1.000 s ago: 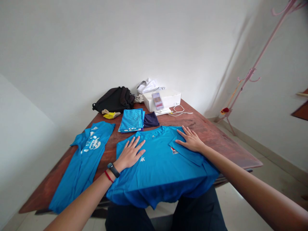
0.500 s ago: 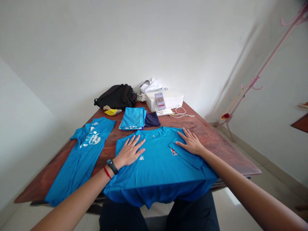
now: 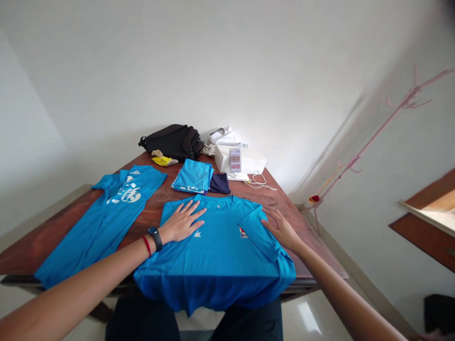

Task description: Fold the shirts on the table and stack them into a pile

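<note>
I'm resting my left hand [image 3: 181, 224] on the nearer blue shirt [image 3: 216, 255], seemingly steadying its cloth; my right hand [image 3: 283, 230] is lying at the sleeve's [image 3: 259, 233] edge, each grip apart, clamping nothing.

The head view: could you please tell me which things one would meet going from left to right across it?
Blue shirt with large white print → left hand → dark cloth → small badge on the spread-out shirt → right hand → pink coat rack.
</note>
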A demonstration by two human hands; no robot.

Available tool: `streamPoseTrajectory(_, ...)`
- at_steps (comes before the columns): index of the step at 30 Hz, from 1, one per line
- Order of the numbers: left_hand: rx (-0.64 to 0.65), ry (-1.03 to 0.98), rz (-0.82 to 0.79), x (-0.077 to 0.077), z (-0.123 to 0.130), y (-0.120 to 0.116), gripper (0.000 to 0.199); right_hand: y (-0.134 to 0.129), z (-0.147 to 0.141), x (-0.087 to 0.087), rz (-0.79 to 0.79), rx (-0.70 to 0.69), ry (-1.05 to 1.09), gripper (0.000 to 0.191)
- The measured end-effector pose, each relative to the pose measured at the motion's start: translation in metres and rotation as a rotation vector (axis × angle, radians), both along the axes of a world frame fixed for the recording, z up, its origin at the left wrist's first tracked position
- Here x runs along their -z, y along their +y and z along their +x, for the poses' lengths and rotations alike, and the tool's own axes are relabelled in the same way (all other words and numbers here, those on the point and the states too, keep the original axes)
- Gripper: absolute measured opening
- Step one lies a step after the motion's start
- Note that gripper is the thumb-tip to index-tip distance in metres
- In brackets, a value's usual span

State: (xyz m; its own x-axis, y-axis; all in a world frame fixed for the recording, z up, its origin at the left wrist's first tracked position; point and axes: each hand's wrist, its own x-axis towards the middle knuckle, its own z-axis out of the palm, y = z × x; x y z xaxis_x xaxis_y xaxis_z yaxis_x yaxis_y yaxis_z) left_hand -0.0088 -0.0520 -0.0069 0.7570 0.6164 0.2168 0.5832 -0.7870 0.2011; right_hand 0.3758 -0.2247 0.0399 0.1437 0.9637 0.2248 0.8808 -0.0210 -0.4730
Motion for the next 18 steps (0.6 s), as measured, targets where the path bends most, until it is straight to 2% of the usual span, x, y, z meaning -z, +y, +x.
streamPoseTrajectory(2,-0.005,-0.015,-0.011,0.002,0.0,0.0,0.059,-0.025,-0.004,-0.015,-0.05,-0.044,0.075,0.061)
streamPoseTrajectory(4,-0.006,-0.04,-0.02,0.003,0.001,0.001,0.059,-0.051,-0.007,-0.024,-0.227,-0.098,0.147,0.062)
streamPoseTrajectory(8,-0.012,-0.054,-0.034,0.003,0.002,-0.001,0.06,-0.093,-0.009,-0.025,-0.704,-0.247,0.285,0.059)
streamPoseTrajectory(10,-0.017,-0.04,-0.041,0.001,0.002,-0.002,0.06,-0.106,-0.007,-0.024,-0.845,-0.277,0.263,0.055)
streamPoseTrajectory(14,-0.023,-0.035,-0.051,-0.003,0.002,-0.005,0.059,-0.118,-0.006,-0.029,-0.874,-0.366,0.227,0.044)
streamPoseTrajectory(18,-0.009,-0.043,-0.025,-0.006,0.0,-0.006,0.06,-0.12,-0.003,-0.032,-0.904,-0.517,0.309,0.058)
